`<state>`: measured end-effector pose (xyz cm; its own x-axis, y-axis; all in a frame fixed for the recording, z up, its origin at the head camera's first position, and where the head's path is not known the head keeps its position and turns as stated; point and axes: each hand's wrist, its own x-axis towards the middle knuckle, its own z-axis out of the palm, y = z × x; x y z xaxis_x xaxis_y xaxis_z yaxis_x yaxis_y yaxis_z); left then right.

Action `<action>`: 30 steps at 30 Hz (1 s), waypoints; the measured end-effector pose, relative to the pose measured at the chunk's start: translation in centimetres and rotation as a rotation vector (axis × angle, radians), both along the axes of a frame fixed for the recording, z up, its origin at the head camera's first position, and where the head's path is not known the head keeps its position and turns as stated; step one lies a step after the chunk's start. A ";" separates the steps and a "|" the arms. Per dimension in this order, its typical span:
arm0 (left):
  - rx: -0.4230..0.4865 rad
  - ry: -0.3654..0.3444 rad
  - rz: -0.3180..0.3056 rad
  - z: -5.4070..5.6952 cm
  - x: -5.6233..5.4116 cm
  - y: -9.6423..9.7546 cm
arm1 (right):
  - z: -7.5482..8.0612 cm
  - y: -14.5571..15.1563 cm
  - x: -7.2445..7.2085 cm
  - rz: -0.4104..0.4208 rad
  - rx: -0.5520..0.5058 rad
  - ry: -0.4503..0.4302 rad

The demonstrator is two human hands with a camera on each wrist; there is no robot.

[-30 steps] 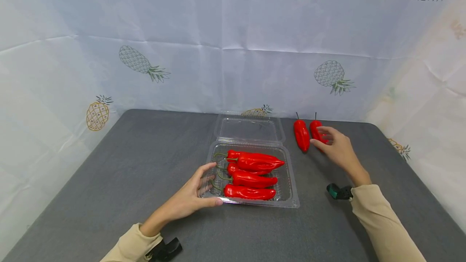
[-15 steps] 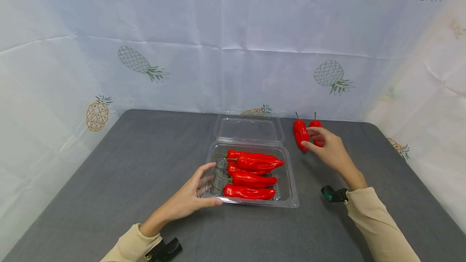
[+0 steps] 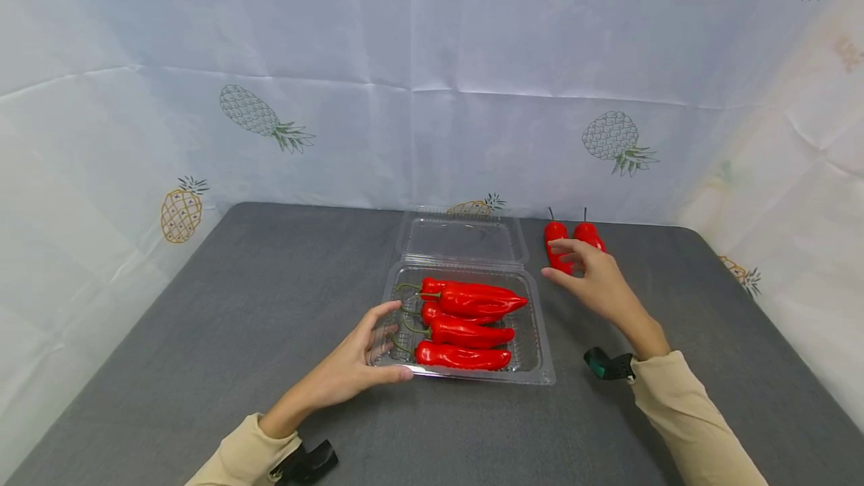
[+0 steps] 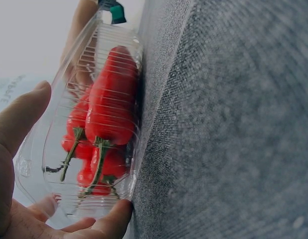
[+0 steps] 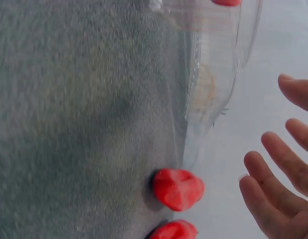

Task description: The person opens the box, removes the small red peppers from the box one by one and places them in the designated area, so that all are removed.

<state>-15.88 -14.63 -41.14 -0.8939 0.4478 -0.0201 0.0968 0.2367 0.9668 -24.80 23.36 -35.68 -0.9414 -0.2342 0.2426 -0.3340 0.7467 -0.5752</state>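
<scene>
A clear plastic clamshell container point(image 3: 542, 336) lies on the table with its lid point(image 3: 462, 240) folded back. Several red chili peppers point(image 3: 466, 356) with green stems lie inside. My left hand point(image 3: 347, 366) holds the container's near left corner, the thumb at the front rim and the fingers along the left side; the left wrist view shows the fingers point(image 4: 116, 219) curled against the plastic. My right hand point(image 3: 597, 287) hovers with spread, loosely bent fingers and nothing in them. Two more red chili peppers lie near it, a left one point(image 3: 556, 232) and a right one point(image 3: 589, 234), both partly hidden by the hand.
A dark grey table point(image 3: 270, 283) bears everything. Behind and beside it hangs a pale cloth point(image 3: 378, 148) printed with pineapples. A black device point(image 3: 607, 364) sits at my right wrist, and another point(image 3: 307, 463) at my left.
My right hand has moved left, from the right loose pepper to in front of the left one. The left hand, the container and the peppers have stayed in place.
</scene>
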 end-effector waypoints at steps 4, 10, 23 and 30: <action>0.014 0.016 -0.014 0.0 0.0 0.0 | -0.2 -0.6 0.1 0.029 -0.009 -0.004; 0.021 0.015 -0.016 0.0 0.0 0.1 | -0.4 -1.2 0.4 0.052 -0.005 -0.014; 0.018 0.004 -0.011 0.0 0.0 0.0 | -0.3 -2.6 1.3 0.121 -0.020 -0.034; 0.014 0.000 -0.006 0.0 0.0 0.0 | -0.3 -3.6 1.8 0.159 -0.021 -0.033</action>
<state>-15.85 -14.64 -41.14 -0.8910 0.4538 -0.0139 0.0982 0.2225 0.9700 -22.97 19.72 -36.01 -0.9003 -0.3765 0.2182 -0.4278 0.6735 -0.6028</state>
